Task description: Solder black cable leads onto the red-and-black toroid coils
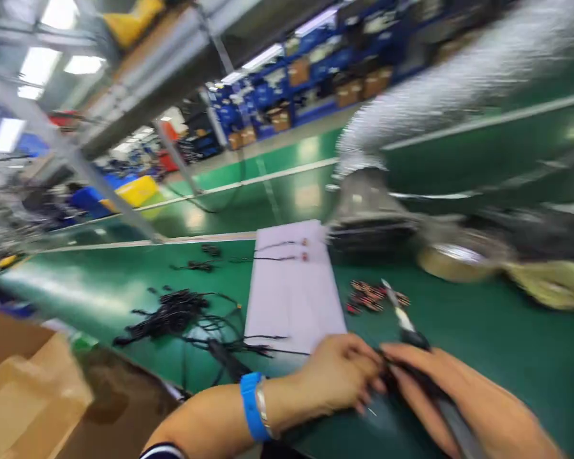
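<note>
My left hand [347, 373], with a blue band at the wrist, is closed, fingertips pinched on a thin black cable [291, 352] that runs in from the left. My right hand [478, 395] is closed round a black-handled tool [452, 417]; a pale pointed end sticks out past the fingers. Its exact kind is blurred. The fingertips of both hands meet at a small dark piece, largely hidden. Just beyond lies a pile of small red and copper-coloured parts [369, 296]. A white sheet [291, 287] carries several thin black cables.
A tangle of black cables [167, 312] lies left on the green bench [521, 357]. A silvery duct [411, 115] ends in a hood [363, 197] behind the sheet. Tape roll [454, 260] and yellowish roll [555, 284] stand at right. Cardboard box [33, 389] is at lower left.
</note>
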The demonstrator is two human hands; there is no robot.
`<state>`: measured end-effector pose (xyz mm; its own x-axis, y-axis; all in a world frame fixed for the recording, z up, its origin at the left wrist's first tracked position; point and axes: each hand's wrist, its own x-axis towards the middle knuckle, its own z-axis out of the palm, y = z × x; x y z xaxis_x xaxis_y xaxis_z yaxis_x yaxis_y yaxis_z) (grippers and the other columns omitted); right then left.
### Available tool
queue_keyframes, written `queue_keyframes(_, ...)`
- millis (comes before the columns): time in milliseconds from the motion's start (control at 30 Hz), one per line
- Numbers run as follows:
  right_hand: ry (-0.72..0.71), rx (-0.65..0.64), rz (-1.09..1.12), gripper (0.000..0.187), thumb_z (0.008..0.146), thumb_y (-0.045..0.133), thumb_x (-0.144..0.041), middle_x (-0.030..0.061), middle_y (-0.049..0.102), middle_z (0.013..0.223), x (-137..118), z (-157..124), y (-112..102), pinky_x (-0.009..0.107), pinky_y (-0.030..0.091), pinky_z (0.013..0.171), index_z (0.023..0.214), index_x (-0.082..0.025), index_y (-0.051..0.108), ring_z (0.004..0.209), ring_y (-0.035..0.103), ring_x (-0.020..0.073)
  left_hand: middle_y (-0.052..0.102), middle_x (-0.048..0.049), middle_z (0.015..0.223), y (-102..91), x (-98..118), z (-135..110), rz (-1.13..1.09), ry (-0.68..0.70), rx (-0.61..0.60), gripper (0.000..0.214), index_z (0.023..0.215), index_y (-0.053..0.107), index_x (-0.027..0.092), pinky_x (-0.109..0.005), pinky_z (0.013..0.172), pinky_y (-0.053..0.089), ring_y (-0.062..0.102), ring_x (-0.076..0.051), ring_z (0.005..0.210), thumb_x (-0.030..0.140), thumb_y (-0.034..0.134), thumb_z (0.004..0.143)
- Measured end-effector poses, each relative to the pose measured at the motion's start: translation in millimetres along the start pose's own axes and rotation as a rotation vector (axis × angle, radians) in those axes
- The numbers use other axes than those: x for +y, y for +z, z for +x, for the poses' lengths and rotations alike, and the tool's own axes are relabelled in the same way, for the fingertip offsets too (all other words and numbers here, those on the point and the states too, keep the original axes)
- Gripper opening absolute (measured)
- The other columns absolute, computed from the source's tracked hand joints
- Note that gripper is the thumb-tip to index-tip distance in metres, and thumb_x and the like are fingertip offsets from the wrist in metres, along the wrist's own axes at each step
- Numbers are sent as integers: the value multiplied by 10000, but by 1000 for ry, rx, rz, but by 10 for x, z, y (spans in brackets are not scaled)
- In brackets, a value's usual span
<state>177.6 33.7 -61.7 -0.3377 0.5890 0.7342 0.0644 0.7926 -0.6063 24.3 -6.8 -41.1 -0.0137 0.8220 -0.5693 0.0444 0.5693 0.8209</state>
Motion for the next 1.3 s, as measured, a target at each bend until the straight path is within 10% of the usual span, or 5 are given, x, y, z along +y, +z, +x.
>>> queue_keyframes(333, 310, 203, -37, 390, 909, 547, -181, 9, 662, 813, -191, -153, -487, 258, 496, 539, 1288, -266, 572, 609, 590, 128, 563, 48, 547, 75, 126, -12, -38, 33, 46, 191, 723, 542, 155, -141, 278, 347, 407, -38, 321, 338, 592, 702)
queue_keyframes(600, 469, 176, 38, 184, 887, 538, -244, 24, 681, 856, -170, -269, -560, 271, 471, 574, 1024, -259, 661, 741, 627, 184, 555, 51, 523, 62, 105, 0, -63, 60, 59, 182, 698, 558, 149, -137, 287, 350, 414, -38, 323, 325, 599, 722)
queue_keyframes(1300, 342, 76, 74, 192, 832, 519, -152, 15, 570, 698, -253, -193, -458, 286, 390, 523, 998, -191, 607, 591, 503, 145, 551, 51, 537, 51, 54, -9, -36, 81, 56, 214, 691, 534, 167, -156, 335, 373, 441, -51, 350, 342, 609, 789)
